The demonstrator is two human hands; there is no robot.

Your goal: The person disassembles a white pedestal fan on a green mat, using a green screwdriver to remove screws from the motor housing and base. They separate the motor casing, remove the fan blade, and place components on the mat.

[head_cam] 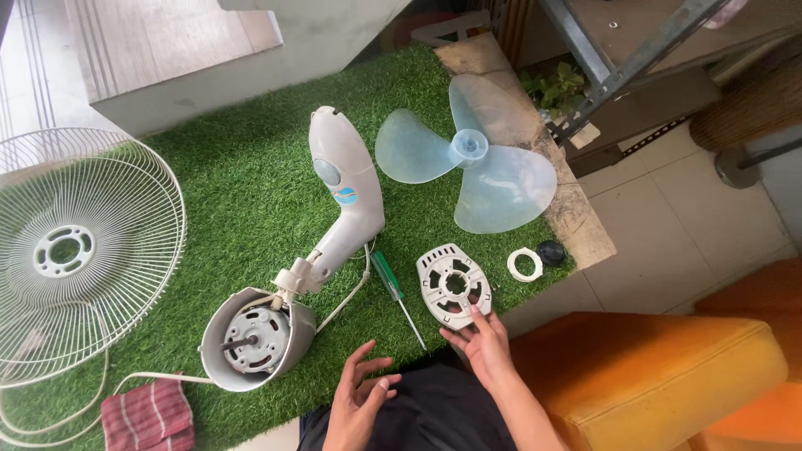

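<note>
**Fan in pieces on the fake grass**

Both hands sit right at the near edge, over a dark lap. Left hand [357, 399] is loose and open, fingers spread and a bit curled, holding nothing, just hovering above the grass mat [242, 192] near the motor. Right hand [482, 341] is open too, fingers stretched forward, with the fingertips [473, 315] touching the near edge of the white plastic motor cover [452, 285], which lies flat on the grass. No real grip on it, more like resting on it.

Left of the hands, the motor housing [254, 337] lies on its side with the shaft pointing toward the camera, joined to the white fan neck [345, 196] that stretches away to the far side. A green-handled screwdriver [395, 291] lies between the neck and the cover.

Farther off on the right is the pale blue three-blade propeller [469, 152], partly on a wooden board [576, 217]. Just right of the cover are a white ring nut [524, 264] and a small black cap [550, 252]. Way over on the left is the wire grille [79, 242], with a red striped cloth [149, 416] and white cord [50, 426] near it. An orange cushion [652, 376] fills the near right corner.
</note>
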